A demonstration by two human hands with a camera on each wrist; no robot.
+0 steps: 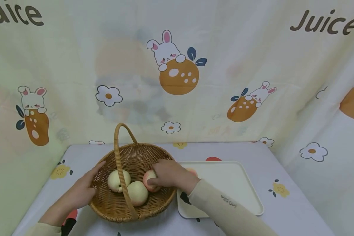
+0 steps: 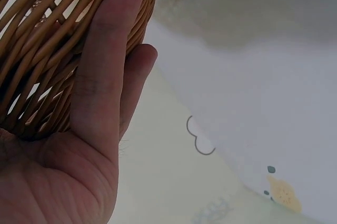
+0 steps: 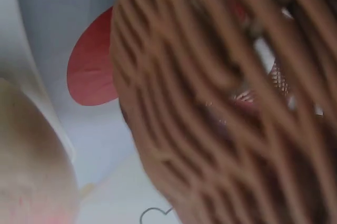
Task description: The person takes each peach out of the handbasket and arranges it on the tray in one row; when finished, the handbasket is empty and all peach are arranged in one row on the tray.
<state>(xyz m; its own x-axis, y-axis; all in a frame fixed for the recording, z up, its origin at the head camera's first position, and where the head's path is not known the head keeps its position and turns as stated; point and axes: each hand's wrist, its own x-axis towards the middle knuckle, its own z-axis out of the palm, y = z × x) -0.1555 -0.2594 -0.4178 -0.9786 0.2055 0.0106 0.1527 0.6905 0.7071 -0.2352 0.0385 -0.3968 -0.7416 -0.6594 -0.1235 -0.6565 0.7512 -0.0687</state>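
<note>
A brown wicker basket with an arched handle stands on the table. Two pale peaches lie inside, one partly behind the handle. Beside them is a redder peach, which my right hand holds from above, with its wrist over the basket's right rim; some of its fingers are hidden. My left hand rests against the basket's left side. In the left wrist view, straight fingers lie along the woven outer wall. The right wrist view shows the basket wall close up, not the hand.
A white rectangular tray lies right of the basket, partly under my right forearm. Another peach sits on it, mostly behind my wrist; it shows as a pale round edge in the right wrist view. A printed curtain hangs behind the table.
</note>
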